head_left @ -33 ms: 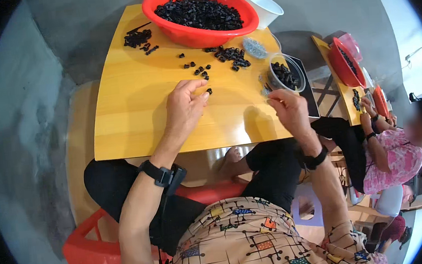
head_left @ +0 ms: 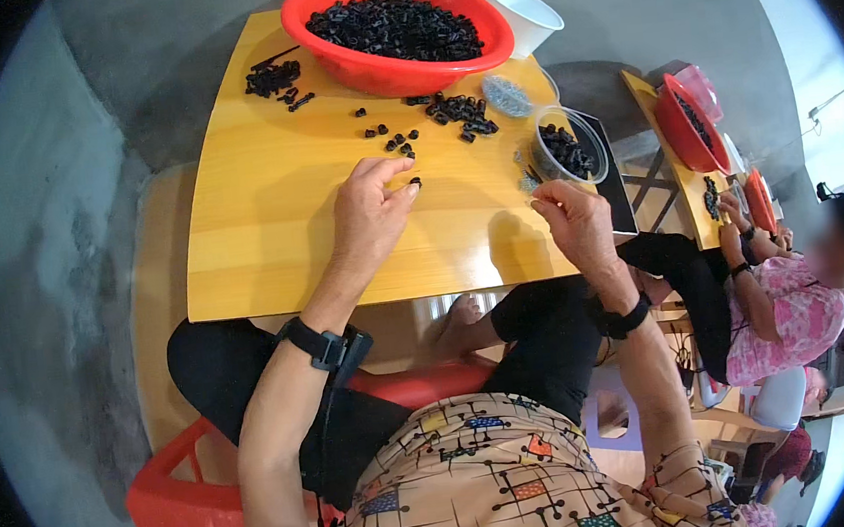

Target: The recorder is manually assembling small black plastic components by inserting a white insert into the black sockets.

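Note:
My left hand [head_left: 371, 208] is over the middle of the yellow table [head_left: 290, 245], thumb and forefinger closed on a small black plastic piece [head_left: 416, 183]. Just beyond its fingertips lie several similar loose black pieces [head_left: 399, 141]. To the right, my right hand [head_left: 579, 225] hovers at the table's near right side with fingers pinched together; whatever they hold is too small to make out. Beside those fingertips are a few small silver metal bits [head_left: 527, 183]. A clear round tub [head_left: 600, 153] of black parts stands just beyond my right hand.
At the back, a red basin [head_left: 396, 82] is heaped with black parts, with a white bucket [head_left: 530, 23] next to it. Black piles [head_left: 464, 111] and a shallow dish of silver pieces [head_left: 507, 95] lie before it. Far right, a person in pink [head_left: 788, 317] works at another table.

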The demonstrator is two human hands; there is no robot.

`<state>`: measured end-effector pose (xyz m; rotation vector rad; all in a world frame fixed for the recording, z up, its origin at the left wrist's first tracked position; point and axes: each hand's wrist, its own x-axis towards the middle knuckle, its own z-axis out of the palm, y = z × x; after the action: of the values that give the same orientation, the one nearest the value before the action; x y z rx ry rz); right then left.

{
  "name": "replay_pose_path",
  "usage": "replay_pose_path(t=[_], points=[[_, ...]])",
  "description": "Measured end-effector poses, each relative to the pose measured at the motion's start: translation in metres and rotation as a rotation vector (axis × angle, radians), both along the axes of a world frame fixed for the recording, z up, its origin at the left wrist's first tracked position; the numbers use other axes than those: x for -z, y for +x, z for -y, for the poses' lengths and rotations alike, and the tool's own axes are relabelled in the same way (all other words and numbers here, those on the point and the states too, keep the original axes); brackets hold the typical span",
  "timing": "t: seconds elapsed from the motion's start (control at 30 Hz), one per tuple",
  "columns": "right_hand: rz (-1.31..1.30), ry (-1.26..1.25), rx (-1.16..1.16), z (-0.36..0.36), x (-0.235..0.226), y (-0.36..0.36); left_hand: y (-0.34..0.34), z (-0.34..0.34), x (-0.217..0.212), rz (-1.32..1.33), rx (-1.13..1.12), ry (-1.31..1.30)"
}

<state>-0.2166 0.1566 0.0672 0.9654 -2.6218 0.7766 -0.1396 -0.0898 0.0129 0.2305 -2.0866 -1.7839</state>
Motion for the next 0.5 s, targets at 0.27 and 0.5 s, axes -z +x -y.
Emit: replay_pose_path(t=[0.27, 0.5], points=[[-0.051, 0.071, 0.074, -0.009, 0.023, -0.014, -0.011, -0.010, 0.014, -0.168, -0.102, -0.664], [-0.076, 0.139, 0.076, 0.004, 0.038, -0.003, -0.009, -0.012, 0.011, -0.091, -0.075, -0.757]])
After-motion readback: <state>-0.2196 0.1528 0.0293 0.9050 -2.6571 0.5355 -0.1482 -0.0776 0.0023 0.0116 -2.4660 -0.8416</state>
